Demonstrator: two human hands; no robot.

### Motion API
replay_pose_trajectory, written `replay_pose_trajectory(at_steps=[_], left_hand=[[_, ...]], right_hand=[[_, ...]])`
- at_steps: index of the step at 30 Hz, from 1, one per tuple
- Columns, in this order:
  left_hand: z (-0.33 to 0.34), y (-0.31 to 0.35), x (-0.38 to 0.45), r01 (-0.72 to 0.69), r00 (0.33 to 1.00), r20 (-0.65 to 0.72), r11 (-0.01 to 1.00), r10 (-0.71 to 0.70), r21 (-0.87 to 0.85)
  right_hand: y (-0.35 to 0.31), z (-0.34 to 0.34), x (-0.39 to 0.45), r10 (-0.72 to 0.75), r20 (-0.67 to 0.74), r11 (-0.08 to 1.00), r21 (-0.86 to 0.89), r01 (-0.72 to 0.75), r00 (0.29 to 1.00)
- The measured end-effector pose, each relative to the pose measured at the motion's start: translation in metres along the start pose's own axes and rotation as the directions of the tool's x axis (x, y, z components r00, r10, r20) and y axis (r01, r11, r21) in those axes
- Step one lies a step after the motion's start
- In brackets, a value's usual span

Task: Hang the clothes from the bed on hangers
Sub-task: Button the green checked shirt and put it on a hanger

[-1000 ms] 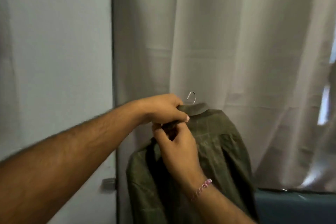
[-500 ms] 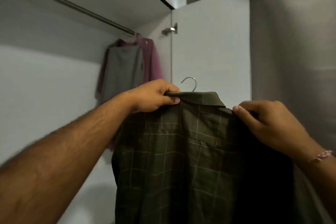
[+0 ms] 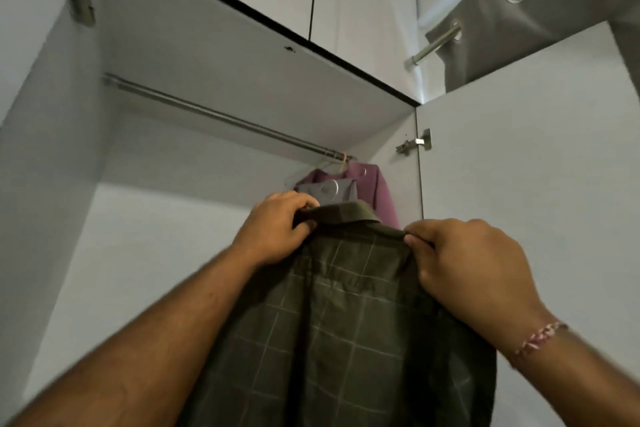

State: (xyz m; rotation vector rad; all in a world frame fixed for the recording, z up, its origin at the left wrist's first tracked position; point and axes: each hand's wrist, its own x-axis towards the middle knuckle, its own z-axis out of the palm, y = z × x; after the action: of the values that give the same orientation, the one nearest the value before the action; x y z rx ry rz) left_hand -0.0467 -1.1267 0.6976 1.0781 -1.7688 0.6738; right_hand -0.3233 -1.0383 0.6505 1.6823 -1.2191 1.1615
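A dark green checked shirt [image 3: 346, 315] on a hanger hangs between my hands in front of an open wardrobe. Its metal hook [image 3: 330, 190] pokes up just above the collar. My left hand [image 3: 277, 230] grips the collar at its left side. My right hand [image 3: 464, 267] pinches the shirt's right shoulder. Above and behind runs the wardrobe's metal rail [image 3: 214, 116], with the shirt below it and apart from it.
A purple garment [image 3: 375, 184] and a grey one [image 3: 344, 191] hang at the rail's right end. The open wardrobe door [image 3: 519, 166] stands at the right with a hinge [image 3: 415, 143]. A grey curtain [image 3: 540, 21] on a rod is at the upper right.
I have turned from the curtain to the wardrobe. The view has tilted up and the shirt has come closer under the rail. My right hand moved from the collar to the right shoulder.
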Motion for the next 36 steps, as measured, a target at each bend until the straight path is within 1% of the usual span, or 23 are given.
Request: replay_pose_trajectory(at_steps=[1, 2, 3, 5, 8, 11, 15, 18, 21, 25, 28, 30, 36], left_hand=[[0.008, 0.000, 0.004, 0.022, 0.997, -0.073, 0.995, -0.015, 0.102], [0.017, 0.003, 0.008, 0.069, 0.990, -0.134, 0.987, -0.049, 0.147], [0.027, 0.005, 0.012, 0.114, 0.980, -0.179, 0.981, -0.086, 0.156], [0.044, 0.009, 0.017, 0.185, 0.965, -0.213, 0.970, -0.150, 0.155], [0.063, 0.014, 0.022, 0.227, 0.969, -0.135, 0.963, -0.208, 0.147], [0.076, 0.008, 0.033, 0.201, 0.979, -0.057, 0.957, -0.194, 0.209], [0.086, -0.011, 0.049, 0.199, 0.980, -0.064, 0.930, -0.188, 0.309], [0.097, -0.030, 0.054, 0.165, 0.986, -0.085, 0.909, -0.143, 0.384], [0.114, -0.053, 0.059, 0.081, 0.997, -0.038, 0.904, -0.072, 0.420], [0.129, -0.093, 0.080, 0.005, 1.000, -0.022, 0.904, 0.004, 0.426], [0.139, -0.120, 0.098, -0.021, 0.998, -0.038, 0.910, 0.041, 0.414], [0.144, -0.139, 0.110, -0.044, 0.998, -0.023, 0.906, 0.059, 0.421], [0.151, -0.177, 0.138, -0.102, 0.993, 0.000, 0.875, 0.116, 0.473]], right_hand=[[0.001, 0.010, 0.011, 0.010, -0.003, 1.000, 0.013, -0.010, 1.000], [0.003, 0.021, 0.024, 0.019, -0.011, 0.999, 0.043, -0.018, 1.000], [0.005, 0.032, 0.036, 0.029, -0.020, 0.997, 0.078, -0.027, 0.999], [0.008, 0.058, 0.063, 0.048, -0.025, 0.986, 0.162, -0.043, 0.999], [0.008, 0.094, 0.102, 0.104, -0.052, 0.963, 0.257, -0.087, 0.993], [0.005, 0.121, 0.135, 0.144, -0.080, 0.947, 0.299, -0.114, 0.986], [0.001, 0.145, 0.170, 0.175, -0.070, 0.925, 0.354, -0.140, 0.982], [-0.005, 0.165, 0.192, 0.208, -0.088, 0.923, 0.346, -0.166, 0.974], [-0.015, 0.186, 0.214, 0.227, -0.103, 0.930, 0.319, -0.184, 0.968], [-0.039, 0.220, 0.248, 0.221, -0.154, 0.953, 0.243, -0.180, 0.963], [-0.052, 0.242, 0.271, 0.197, -0.173, 0.972, 0.160, -0.170, 0.965], [-0.059, 0.258, 0.285, 0.189, -0.192, 0.978, 0.121, -0.168, 0.963], [-0.071, 0.290, 0.312, 0.188, -0.247, 0.981, 0.102, -0.168, 0.951]])
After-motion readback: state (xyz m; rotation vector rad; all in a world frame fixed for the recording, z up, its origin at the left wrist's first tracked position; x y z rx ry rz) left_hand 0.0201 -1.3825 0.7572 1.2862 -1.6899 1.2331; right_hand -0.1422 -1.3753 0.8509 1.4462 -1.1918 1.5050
